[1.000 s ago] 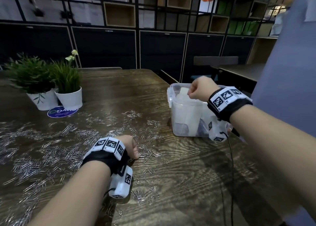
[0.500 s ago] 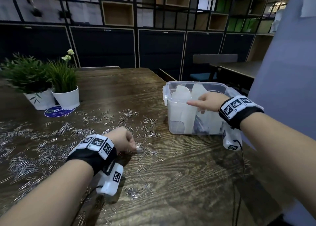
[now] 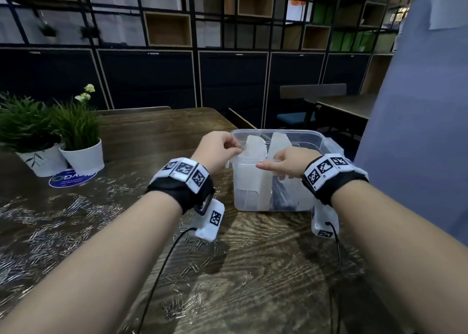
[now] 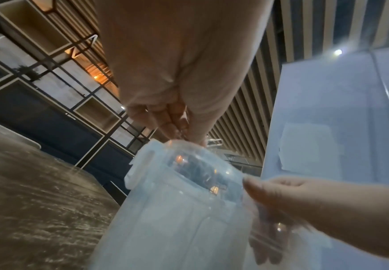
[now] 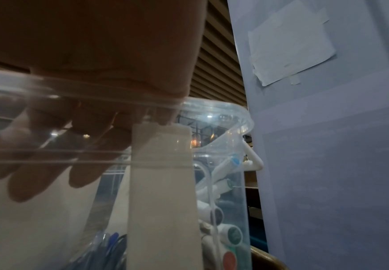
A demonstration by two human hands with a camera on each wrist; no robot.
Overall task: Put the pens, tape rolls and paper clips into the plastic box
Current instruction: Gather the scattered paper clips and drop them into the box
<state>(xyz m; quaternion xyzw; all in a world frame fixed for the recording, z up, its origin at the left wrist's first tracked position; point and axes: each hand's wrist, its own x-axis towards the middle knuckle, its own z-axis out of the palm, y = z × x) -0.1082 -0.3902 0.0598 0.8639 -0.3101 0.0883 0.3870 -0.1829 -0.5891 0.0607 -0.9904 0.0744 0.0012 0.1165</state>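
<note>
Over the clear plastic box (image 3: 278, 131), left hand (image 3: 219, 149) pinches light, slippery silver wire paper clips (image 3: 239, 148); right hand (image 3: 286, 164) clasps its stiff rim.

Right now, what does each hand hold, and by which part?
The left hand pinches a few paper clips above the plastic box. The right hand grips the box by its near rim.
</note>
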